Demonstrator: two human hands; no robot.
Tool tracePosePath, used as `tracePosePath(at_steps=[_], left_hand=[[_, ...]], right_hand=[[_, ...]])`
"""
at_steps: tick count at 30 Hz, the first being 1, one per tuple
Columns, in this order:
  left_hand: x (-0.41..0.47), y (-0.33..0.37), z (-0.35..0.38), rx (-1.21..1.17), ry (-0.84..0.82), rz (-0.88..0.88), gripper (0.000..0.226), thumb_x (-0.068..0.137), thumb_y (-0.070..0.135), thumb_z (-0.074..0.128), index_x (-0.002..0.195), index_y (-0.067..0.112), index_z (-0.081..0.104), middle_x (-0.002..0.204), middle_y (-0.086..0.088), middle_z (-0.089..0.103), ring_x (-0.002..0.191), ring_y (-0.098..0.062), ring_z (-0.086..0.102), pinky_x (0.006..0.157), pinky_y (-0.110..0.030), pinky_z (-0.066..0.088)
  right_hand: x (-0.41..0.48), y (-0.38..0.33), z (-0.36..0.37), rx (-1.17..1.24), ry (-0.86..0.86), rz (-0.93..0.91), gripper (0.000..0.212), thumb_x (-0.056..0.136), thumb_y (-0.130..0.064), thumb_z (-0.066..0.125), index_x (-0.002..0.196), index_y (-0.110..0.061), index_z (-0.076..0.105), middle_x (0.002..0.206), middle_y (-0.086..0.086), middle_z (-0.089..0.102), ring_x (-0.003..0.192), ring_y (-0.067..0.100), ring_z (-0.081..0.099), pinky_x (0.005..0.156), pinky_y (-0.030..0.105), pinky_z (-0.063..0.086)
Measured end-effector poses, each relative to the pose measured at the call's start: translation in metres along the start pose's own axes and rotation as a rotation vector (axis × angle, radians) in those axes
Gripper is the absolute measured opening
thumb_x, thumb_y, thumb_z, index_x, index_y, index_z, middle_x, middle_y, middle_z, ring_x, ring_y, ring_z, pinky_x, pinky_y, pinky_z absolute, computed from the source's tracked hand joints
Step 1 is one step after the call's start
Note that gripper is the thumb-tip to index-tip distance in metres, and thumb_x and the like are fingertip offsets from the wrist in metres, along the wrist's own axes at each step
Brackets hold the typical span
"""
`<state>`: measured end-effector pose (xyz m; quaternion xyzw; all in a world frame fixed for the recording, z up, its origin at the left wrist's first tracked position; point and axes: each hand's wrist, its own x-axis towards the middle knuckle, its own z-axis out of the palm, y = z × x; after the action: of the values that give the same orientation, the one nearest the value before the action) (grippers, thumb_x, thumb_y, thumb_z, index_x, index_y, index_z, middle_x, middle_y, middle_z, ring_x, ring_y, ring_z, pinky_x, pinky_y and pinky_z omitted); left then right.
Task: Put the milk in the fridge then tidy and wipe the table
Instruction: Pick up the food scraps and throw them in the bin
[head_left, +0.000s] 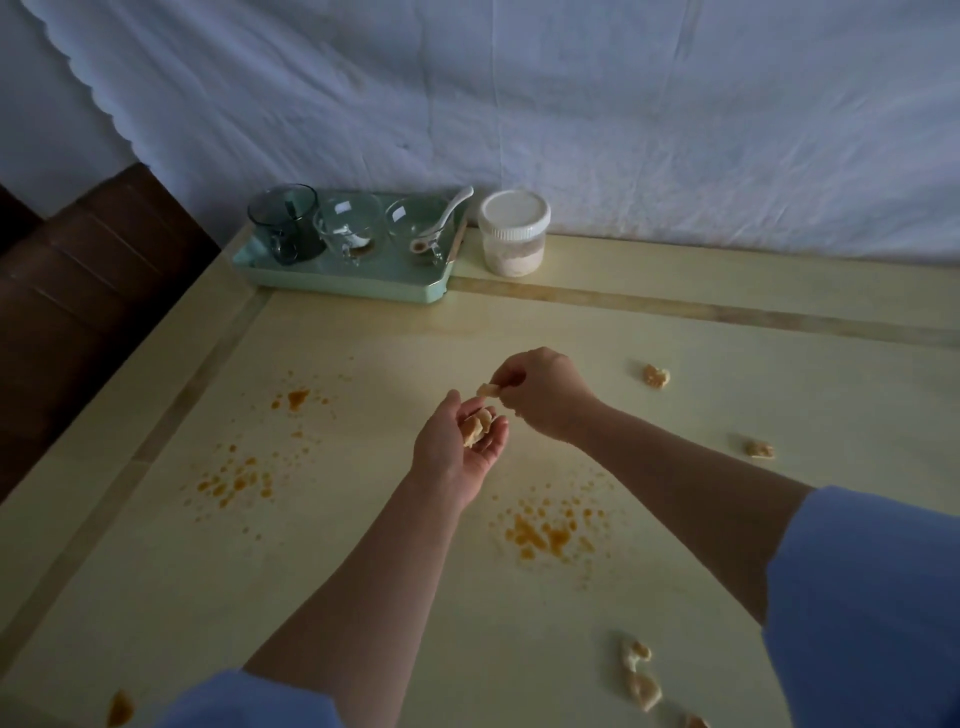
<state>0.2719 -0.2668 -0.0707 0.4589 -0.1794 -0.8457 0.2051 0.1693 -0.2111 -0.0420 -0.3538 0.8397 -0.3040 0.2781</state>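
Right hand (540, 389) pinches a crumpled scrap (487, 388) above the cupped left hand (457, 441) — lumpy scraps (475, 428) inside; orange splatters (540, 535) dot the glossy bench (363, 597) at five o'clock.

Left hand (462, 441) palm up mid-table, fingers cupped round a few pale food scraps (477, 427). Right hand (540, 395) just beyond it, pinching a single scrap (488, 389) over the left palm. Table (363, 597) has orange stains: far left (296, 399), left (234, 480), near the forearms (545, 535), near-left edge (120, 709). Loose scraps lie on the right: far (655, 375), mid (759, 449), near cluster (641, 675). Far left corner: green tray (343, 283) with a dark glass cup (284, 223) and two clear cups (348, 226), white spoon (452, 208) in the right one. White-lidded jar (513, 231) just right of the tray. White cloth (571, 104) behind.
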Motion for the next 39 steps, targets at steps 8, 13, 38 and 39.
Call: tracePosePath(at_steps=[8,13,38,39], left_hand=[[-0.009,-0.031,0.046,0.054,-0.185,-0.094,0.025,0.096,0.015,0.046,0.084,-0.002,0.059,0.082,-0.014,0.056,0.081,-0.022,0.057,0.054,-0.023,0.057],[-0.005,-0.05,0.067,0.138,-0.234,-0.136,0.024,0.096,0.015,0.047,0.085,-0.002,0.059,0.081,-0.014,0.057,0.08,-0.022,0.057,0.056,-0.024,0.058],[-0.069,-0.089,0.088,0.029,-0.314,-0.25,0.035,0.098,0.027,0.043,0.088,-0.002,0.06,0.075,-0.014,0.064,0.077,-0.021,0.06,0.069,-0.033,0.059],[-0.073,-0.091,0.089,0.024,-0.318,-0.257,0.034,0.098,0.026,0.046,0.088,-0.003,0.06,0.077,-0.015,0.063,0.079,-0.023,0.06,0.07,-0.034,0.059]], right_hand=[[-0.004,0.074,-0.07,-0.163,0.207,0.187,0.032,0.09,-0.004,0.051,0.118,-0.013,0.065,0.125,0.007,0.06,0.107,0.022,0.06,0.081,0.025,0.049],[0.011,0.119,-0.077,-0.385,0.166,0.274,0.037,0.094,-0.008,0.045,0.129,-0.016,0.056,0.134,0.01,0.053,0.124,0.027,0.048,0.102,0.031,0.04],[-0.12,0.057,-0.109,0.051,0.296,0.097,0.025,0.091,-0.013,0.055,0.113,-0.015,0.067,0.109,0.0,0.067,0.091,0.008,0.057,0.075,0.018,0.043],[-0.121,0.065,-0.113,0.058,0.325,0.138,0.025,0.091,-0.011,0.055,0.112,-0.015,0.067,0.109,0.002,0.068,0.089,0.009,0.056,0.074,0.019,0.042]])
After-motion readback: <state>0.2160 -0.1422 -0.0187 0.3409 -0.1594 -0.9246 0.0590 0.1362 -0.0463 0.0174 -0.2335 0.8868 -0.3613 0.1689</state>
